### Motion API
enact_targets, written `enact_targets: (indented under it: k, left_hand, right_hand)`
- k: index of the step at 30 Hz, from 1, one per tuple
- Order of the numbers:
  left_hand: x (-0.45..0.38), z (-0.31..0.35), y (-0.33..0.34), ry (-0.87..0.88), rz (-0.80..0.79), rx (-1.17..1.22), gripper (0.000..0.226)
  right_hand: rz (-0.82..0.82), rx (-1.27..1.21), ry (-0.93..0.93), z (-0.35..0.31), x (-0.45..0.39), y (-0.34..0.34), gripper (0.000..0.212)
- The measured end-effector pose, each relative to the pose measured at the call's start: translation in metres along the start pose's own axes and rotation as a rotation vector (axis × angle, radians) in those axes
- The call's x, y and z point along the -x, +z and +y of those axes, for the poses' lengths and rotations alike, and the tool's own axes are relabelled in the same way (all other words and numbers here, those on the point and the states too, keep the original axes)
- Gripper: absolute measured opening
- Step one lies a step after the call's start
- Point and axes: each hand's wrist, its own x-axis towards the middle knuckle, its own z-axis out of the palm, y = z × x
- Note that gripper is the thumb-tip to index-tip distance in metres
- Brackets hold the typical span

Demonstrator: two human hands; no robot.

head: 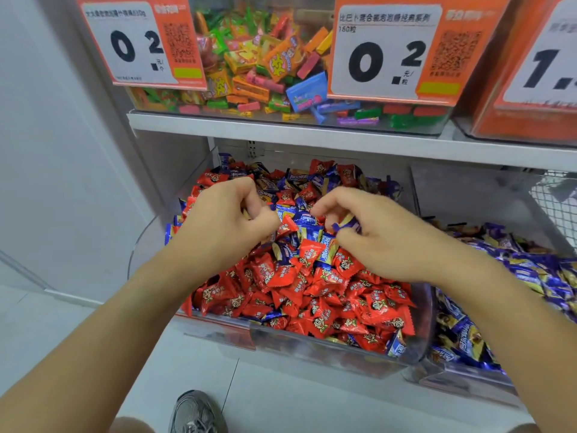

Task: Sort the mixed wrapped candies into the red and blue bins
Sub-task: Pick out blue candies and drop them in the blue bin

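A clear plastic bin (312, 348) on the lower shelf holds a heap of red wrapped candies (315, 289) with blue wrapped candies (307, 218) mixed in, mostly toward the back. To its right a second clear bin (462, 370) holds blue and purple candies (530, 276). My left hand (224, 220) hovers over the mixed heap with fingers curled; whether it holds a candy is hidden. My right hand (374, 232) pinches a blue candy (345, 225) between thumb and fingers above the heap.
On the upper shelf (281, 129) stands a clear box of multicoloured gum packs (265, 64) with orange price cards (140, 42). A wire basket (555, 195) sits at the far right. A white wall is on the left. My grey shoe (196, 414) is on the tiled floor.
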Motion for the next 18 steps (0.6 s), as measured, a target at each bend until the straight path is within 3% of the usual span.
enact_targets:
  k: [5, 10, 14, 18]
  left_hand:
    - [-0.001, -0.004, 0.011, -0.029, -0.103, 0.094, 0.015]
    - [-0.002, -0.006, 0.008, -0.001, -0.156, 0.043, 0.031]
    - [0.001, -0.005, 0.003, 0.11, -0.29, -0.185, 0.01]
    - [0.002, -0.004, 0.002, 0.146, -0.425, -0.332, 0.05]
  right_hand:
    - [-0.151, 0.289, 0.051, 0.002, -0.004, 0.008, 0.055]
    - [-0.048, 0.259, 0.0, 0.004, -0.004, 0.0, 0.019]
    - [-0.009, 0.183, 0.021, 0.008, -0.004, -0.009, 0.021]
    - [0.052, 0.131, 0.021, 0.012, -0.007, -0.01, 0.02]
